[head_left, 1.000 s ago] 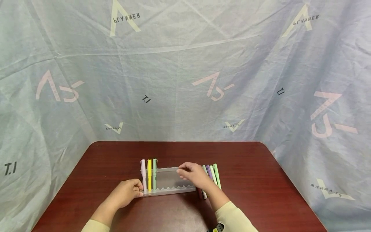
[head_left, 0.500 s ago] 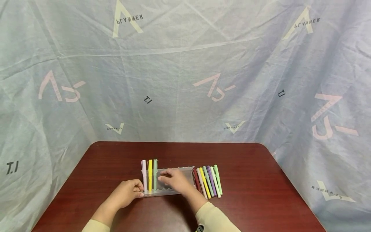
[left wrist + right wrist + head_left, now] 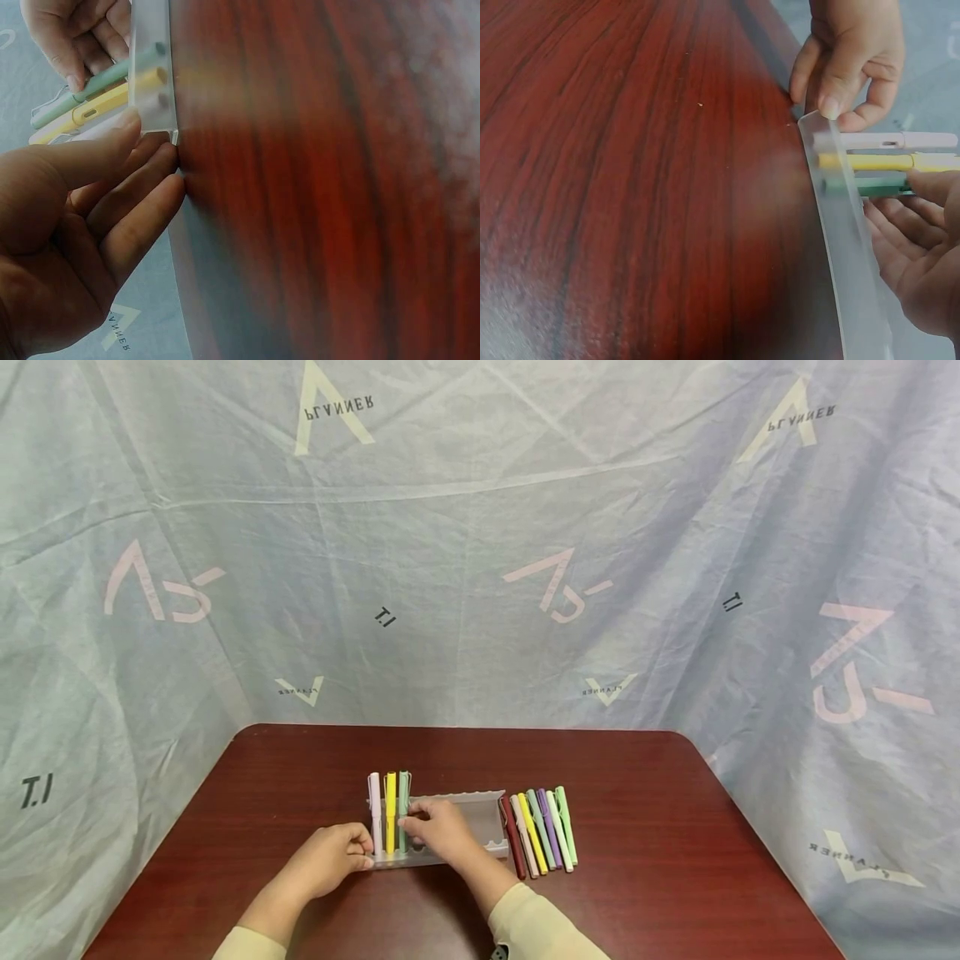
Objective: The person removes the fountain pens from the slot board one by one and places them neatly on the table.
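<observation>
At lower centre, the left hand (image 3: 332, 860) pinches the clear rack (image 3: 480, 816). The right hand (image 3: 444, 832) apparently pinches its standing green pen (image 3: 404, 790).

The translucent, colourless plastic rack (image 3: 480, 818) bears a pale lilac pen (image 3: 376, 806), a bright yellow pen (image 3: 391, 806) and a muted green pen (image 3: 404, 789). Slim pens lying in a row run dark red (image 3: 513, 837), pale pink (image 3: 525, 837), yellow (image 3: 533, 833), grey-green (image 3: 542, 829), purple (image 3: 551, 829), whitish (image 3: 561, 832) and light green (image 3: 567, 827). The reddish-brown wooden tabletop (image 3: 300, 777) has dark grain streaks; the grey-blue cloth backdrop (image 3: 450, 552) carries pink, pale yellow and black print.
</observation>
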